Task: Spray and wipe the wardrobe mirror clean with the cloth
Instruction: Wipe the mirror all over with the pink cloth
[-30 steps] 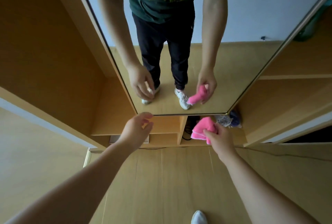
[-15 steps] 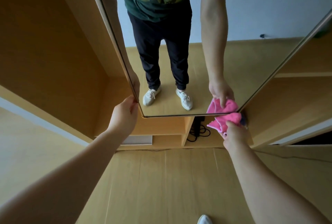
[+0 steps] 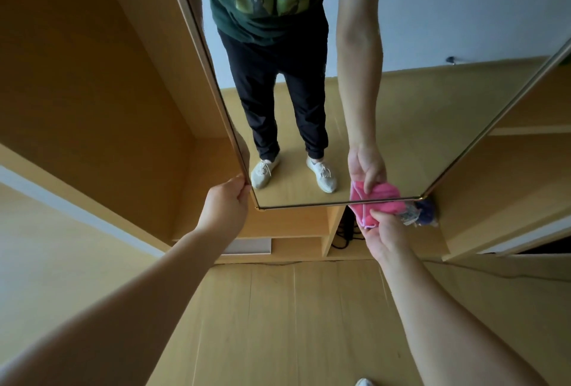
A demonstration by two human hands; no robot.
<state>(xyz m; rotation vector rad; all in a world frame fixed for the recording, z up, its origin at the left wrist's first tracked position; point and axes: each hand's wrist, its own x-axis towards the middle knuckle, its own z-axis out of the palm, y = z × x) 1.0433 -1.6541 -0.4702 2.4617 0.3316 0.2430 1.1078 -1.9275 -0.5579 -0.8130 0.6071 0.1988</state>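
Observation:
A tall wardrobe mirror point(image 3: 401, 126) with a thin metal frame hangs in front of me, tilted; it reflects a person's legs and arms. My left hand point(image 3: 227, 203) grips the mirror's left edge near its lower corner. My right hand point(image 3: 386, 235) holds a bunched pink cloth point(image 3: 370, 215) against the mirror's bottom edge near the lower right corner. The cloth's reflection shows pink just above that edge. No spray bottle is in sight.
Open wooden wardrobe shelves point(image 3: 296, 228) lie behind and below the mirror, with black cables point(image 3: 346, 237) and a small pile of bluish items point(image 3: 423, 215) at the right. A wooden floor point(image 3: 293, 323) spreads below. The tip of my white shoe point(image 3: 364, 382) shows at the bottom.
My left hand went from hovering below the mirror to gripping its left edge. My right hand carried the pink cloth right and up to the bottom right corner.

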